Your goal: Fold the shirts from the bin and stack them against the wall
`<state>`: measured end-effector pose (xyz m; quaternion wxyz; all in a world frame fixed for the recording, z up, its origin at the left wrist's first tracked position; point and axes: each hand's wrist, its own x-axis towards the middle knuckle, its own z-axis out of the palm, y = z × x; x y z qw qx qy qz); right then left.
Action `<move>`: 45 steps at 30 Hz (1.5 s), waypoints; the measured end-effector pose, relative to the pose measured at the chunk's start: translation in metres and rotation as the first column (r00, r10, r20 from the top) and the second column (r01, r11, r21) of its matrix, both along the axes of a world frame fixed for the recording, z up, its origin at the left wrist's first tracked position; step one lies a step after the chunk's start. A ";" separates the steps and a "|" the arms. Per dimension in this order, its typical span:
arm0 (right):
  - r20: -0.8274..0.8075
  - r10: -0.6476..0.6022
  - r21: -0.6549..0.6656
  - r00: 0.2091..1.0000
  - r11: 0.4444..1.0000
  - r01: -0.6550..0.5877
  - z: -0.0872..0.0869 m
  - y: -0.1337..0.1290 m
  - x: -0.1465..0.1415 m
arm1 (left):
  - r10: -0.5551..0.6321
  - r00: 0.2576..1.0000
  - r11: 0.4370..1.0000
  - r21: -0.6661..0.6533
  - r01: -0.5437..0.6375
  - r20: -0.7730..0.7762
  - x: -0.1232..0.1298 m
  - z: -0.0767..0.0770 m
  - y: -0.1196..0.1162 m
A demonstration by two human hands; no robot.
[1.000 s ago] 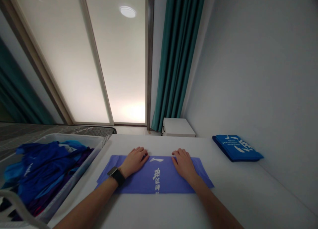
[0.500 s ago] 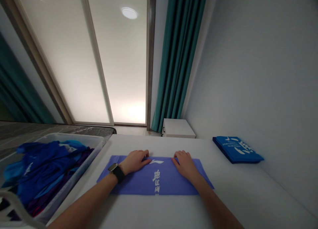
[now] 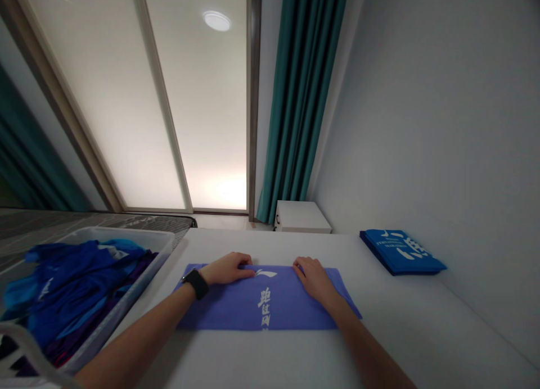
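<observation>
A purple cloth [image 3: 278, 304] with white printed characters lies flat and folded into a wide strip on the white table [image 3: 253, 358]. My left hand [image 3: 228, 267], with a black watch on its wrist, pinches the far edge of the cloth left of the white logo. Right of the logo, my right hand [image 3: 311, 274] has its fingers closed on the same far edge. The fingertips of both hands curl over that edge and are partly hidden.
On the left stands a white bin [image 3: 139, 290] heaped with blue and purple clothes [image 3: 80, 282]. A folded blue cloth stack [image 3: 396, 254] lies at the table's right, near the wall. Beyond the table are a white cabinet [image 3: 301, 216] and a teal curtain [image 3: 301, 108].
The left end of the purple cloth no longer reaches as far out beside my left wrist. My left hand has turned slightly, while my right hand has hardly moved.
</observation>
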<state>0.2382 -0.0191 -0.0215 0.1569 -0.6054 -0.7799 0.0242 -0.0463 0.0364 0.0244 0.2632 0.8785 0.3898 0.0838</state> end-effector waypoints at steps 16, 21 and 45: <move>0.126 -0.093 0.009 0.988 0.996 0.093 0.004 0.001 0.018 | 0.321 0.942 0.916 0.285 -0.282 -0.099 -0.053 -0.020 -0.011; 0.145 -0.099 -0.015 0.984 0.995 0.102 0.002 0.001 0.021 | 0.361 0.930 0.886 0.334 -0.321 -0.064 -0.068 -0.025 -0.010; 0.126 -0.106 -0.043 0.986 0.993 0.112 -0.001 0.001 0.021 | 0.324 0.929 0.897 0.252 -0.362 0.181 -0.094 -0.027 -0.008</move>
